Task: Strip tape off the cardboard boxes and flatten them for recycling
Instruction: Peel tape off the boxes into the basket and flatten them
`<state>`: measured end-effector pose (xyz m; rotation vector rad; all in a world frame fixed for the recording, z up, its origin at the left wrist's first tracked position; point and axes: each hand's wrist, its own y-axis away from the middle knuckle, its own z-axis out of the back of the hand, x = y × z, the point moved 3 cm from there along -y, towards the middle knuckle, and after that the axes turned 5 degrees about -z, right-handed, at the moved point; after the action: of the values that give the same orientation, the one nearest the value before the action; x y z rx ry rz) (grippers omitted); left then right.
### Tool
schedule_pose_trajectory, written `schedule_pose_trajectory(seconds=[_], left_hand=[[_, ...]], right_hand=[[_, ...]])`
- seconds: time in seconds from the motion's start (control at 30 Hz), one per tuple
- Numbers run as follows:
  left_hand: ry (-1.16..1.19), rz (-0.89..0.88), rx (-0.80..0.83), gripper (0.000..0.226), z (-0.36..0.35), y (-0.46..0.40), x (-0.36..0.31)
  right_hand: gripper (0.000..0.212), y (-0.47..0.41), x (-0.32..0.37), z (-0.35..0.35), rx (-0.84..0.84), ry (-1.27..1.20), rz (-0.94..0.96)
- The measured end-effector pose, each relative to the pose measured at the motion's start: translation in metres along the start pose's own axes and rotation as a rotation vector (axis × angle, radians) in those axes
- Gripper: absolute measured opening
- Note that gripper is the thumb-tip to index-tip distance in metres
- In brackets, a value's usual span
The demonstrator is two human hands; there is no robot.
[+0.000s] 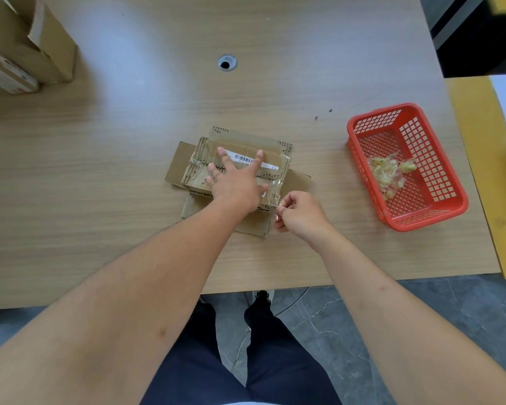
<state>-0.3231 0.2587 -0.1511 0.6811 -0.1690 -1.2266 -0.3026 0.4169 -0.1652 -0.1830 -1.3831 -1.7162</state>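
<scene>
In the head view, the only one we had, a flattened cardboard box (234, 171) lay at the centre of the frame on the wooden table (100, 171), its flaps spread outward and a white barcode label (247, 160) running across its top. Our left hand (235, 182) pressed down on it with fingers straight and splayed, pinning the board in place. Just beside the box's lower right corner, our right hand (300, 214) had its fingers curled, thumb and forefinger pinching what looked like the end of a clear tape strip (276, 191) that ran up onto the box's right edge. More shiny tape (197, 168) still clung to the box's left end, so we judged this box flat but only partly stripped. At the right of the frame, well apart from the box, a red plastic basket (450, 188) held a small heap of crumpled tape scraps (390, 172), which suggested some stripping was already done. In the upper left corner stood several more cardboard boxes (32, 51), not flattened and with at least one flap open; we judged those as work left. A round cable hole (227, 62) sat in the table above the centre.
</scene>
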Motion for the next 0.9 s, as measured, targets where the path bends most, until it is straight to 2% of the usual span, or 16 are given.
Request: schedule_pose_trajectory(seconds=[0.07,0.13,0.23,0.3,0.33,0.5,0.57,0.63,0.73,0.8,0.9], left_hand=[[0.006,-0.004,0.0,0.076,0.0,0.0,0.0],[0.008,-0.005,-0.002,0.076,-0.001,0.0,0.001],[0.021,-0.008,0.005,0.076,-0.001,0.001,0.001],[0.038,-0.015,0.031,0.081,0.0,0.001,0.0],[0.044,-0.023,0.054,0.086,0.0,0.001,0.0],[0.061,-0.048,0.118,0.103,0.006,0.001,0.005],[0.067,-0.049,0.125,0.105,0.006,0.0,0.006],[0.071,-0.044,0.127,0.104,0.005,0.0,0.005],[0.075,-0.042,0.123,0.102,0.004,0.0,0.005],[0.077,-0.041,0.121,0.101,0.003,0.0,0.006],[0.056,-0.039,0.118,0.101,0.001,0.0,0.007]], right_hand=[[0.006,0.0,0.006,0.001,-0.12,0.203,0.096],[0.004,0.004,0.01,0.002,-0.184,0.233,0.161],[0.016,0.008,0.007,0.005,-0.124,-0.093,0.113],[0.013,0.007,0.005,0.007,-0.026,-0.303,0.044],[0.01,0.006,0.003,0.009,-0.003,-0.303,0.036],[0.011,0.003,0.002,0.019,0.043,0.038,0.234],[0.005,0.004,0.005,0.019,0.046,0.22,0.329],[0.012,0.004,0.007,0.021,0.003,0.351,0.396],[0.022,0.001,0.009,0.023,-0.045,0.476,0.481],[0.018,-0.003,0.011,0.02,-0.08,0.538,0.524],[0.015,-0.008,0.012,0.019,-0.159,0.59,0.485]])
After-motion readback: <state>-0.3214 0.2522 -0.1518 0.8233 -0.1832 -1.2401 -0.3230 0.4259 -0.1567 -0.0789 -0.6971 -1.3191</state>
